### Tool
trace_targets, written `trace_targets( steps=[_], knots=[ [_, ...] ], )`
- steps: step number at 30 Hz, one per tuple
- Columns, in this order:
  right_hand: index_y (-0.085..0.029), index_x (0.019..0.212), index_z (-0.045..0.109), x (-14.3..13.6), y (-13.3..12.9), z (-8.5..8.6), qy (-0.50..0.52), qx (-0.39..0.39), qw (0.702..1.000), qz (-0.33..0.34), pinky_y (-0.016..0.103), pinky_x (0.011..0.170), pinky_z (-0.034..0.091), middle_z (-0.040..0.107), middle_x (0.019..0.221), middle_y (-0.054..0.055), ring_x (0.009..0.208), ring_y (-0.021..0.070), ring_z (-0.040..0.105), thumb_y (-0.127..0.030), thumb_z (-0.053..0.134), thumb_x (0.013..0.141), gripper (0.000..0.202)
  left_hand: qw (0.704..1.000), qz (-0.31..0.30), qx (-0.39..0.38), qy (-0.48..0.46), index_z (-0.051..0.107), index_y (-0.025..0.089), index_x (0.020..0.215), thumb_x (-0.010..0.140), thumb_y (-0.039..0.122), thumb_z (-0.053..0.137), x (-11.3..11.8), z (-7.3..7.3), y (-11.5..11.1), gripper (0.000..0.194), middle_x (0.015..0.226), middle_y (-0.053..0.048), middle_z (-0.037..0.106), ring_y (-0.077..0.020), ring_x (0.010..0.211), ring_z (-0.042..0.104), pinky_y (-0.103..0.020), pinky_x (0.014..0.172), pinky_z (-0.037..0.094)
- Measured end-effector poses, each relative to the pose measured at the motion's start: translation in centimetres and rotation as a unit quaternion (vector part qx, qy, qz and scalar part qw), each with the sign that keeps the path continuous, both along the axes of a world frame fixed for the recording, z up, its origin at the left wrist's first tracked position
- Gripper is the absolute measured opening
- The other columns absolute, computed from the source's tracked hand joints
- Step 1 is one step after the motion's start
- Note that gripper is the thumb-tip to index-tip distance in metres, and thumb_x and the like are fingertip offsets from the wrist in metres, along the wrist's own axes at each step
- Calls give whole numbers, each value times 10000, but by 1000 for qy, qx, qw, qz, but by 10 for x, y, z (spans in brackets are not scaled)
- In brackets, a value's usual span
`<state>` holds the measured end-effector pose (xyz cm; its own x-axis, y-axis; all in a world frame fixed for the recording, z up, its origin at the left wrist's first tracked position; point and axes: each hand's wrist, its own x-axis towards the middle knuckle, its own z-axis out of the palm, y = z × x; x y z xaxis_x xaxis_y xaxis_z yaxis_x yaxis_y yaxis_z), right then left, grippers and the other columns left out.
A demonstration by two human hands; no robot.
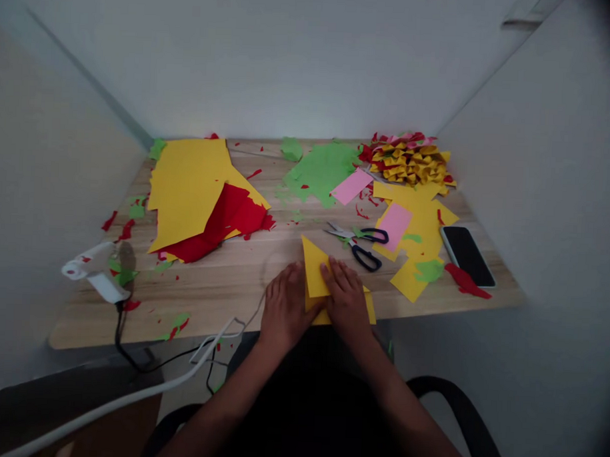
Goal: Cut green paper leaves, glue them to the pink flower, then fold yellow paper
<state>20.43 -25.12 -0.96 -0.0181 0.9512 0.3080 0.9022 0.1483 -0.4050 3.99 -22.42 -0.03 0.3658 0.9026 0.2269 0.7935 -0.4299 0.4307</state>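
Note:
A yellow sheet of paper [314,265] lies partly folded at the front edge of the table, one pointed corner standing toward the back. My left hand [286,304] is at its left side, fingers bent and the thumb on the lower part of the paper. Over the right side rests my right hand [345,293], its fingers pressed onto the folded layer and gripping it. Both hands cover much of the sheet. Black-handled scissors [357,242] lie just beyond my right hand, blades partly apart.
Yellow sheets [189,184] and red paper [235,213] lie left; green paper [327,169] is at the back. A pile of folded yellow pieces [412,162] sits back right, near a phone [468,255]. A white glue gun [101,271] with a cable stands left. Scraps are scattered around.

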Motion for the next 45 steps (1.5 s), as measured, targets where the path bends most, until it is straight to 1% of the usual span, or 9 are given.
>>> trace_targets(
  steps=[6, 10, 16, 20, 25, 28, 32, 37, 45],
  knots=[
    [-152, 1478, 487, -7, 4, 14, -54, -62, 996, -38, 584, 1037, 413, 456, 1549, 194, 1281, 397, 509, -210, 607, 839, 653, 997, -44, -24, 50, 530, 288, 1416, 866, 361, 687, -2, 6, 0, 576, 1513, -133, 489, -360, 1373, 451, -552, 1079, 392],
    [-174, 1416, 549, 5, 7, 30, -8, -81, 996, -28, 557, 1025, 448, 574, 1431, 191, 1219, 376, 566, -456, 643, 884, 609, 997, -41, -43, 40, 552, 288, 1395, 883, 312, 655, 0, 10, -1, 523, 1516, -102, 508, -341, 1398, 433, -557, 1104, 374],
    [-203, 1360, 563, 26, 38, 38, 154, -207, 965, -35, 478, 969, 512, 679, 1303, 131, 1130, 310, 664, -339, 684, 835, 555, 993, -41, -81, -70, 514, 242, 1407, 844, 179, 603, -9, 2, 6, 573, 1576, -127, 426, -325, 1456, 381, -558, 1165, 327],
    [-203, 1153, 642, 29, 82, 32, 356, -238, 903, 14, 374, 814, 557, 748, 1079, 78, 927, 240, 708, -345, 683, 780, 402, 939, 24, -170, -296, 348, 218, 1507, 916, 261, 469, -22, 10, 45, 605, 1536, -162, 455, -260, 1335, 541, -450, 1056, 474],
    [-202, 970, 641, 17, 146, 28, 461, -143, 876, -13, 376, 786, 554, 737, 985, 60, 896, 250, 679, -444, 630, 765, 316, 948, 139, -250, -141, 455, 239, 1482, 774, 534, 717, -10, 38, 119, 811, 1316, -177, 656, -388, 1213, 617, -506, 1007, 460],
    [-210, 945, 636, 11, 171, 27, 482, -128, 867, -6, 406, 804, 561, 734, 990, 73, 917, 275, 681, -489, 621, 773, 329, 941, 90, -231, -231, 645, 149, 1252, 764, 454, 711, 4, 42, 157, 579, 1217, -159, 707, -325, 1103, 666, -401, 920, 513],
    [-223, 1088, 594, 13, 187, 27, 512, -106, 852, -20, 396, 735, 573, 733, 972, 66, 854, 262, 696, -544, 670, 745, 476, 876, 17, -320, -361, 710, 115, 916, 684, 487, 762, 4, 40, 188, 442, 837, -78, 745, -208, 722, 675, -281, 625, 514],
    [-201, 964, 621, 15, 199, 22, 511, -73, 855, -53, 329, 659, 530, 717, 870, 49, 773, 226, 661, -507, 786, 622, 488, 868, -13, -383, -316, 696, 122, 744, 662, 503, 804, -12, 45, 203, 404, 627, -25, 665, -135, 528, 584, -220, 476, 401],
    [-202, 813, 623, 5, 205, 10, 551, -98, 829, -5, 315, 589, 496, 689, 762, 44, 681, 206, 628, -572, 649, 752, 376, 808, -60, -349, -471, 627, 143, 1216, 568, 345, 898, -5, 8, 222, 731, 990, -91, 767, -225, 823, 724, -366, 775, 588]
  ],
)
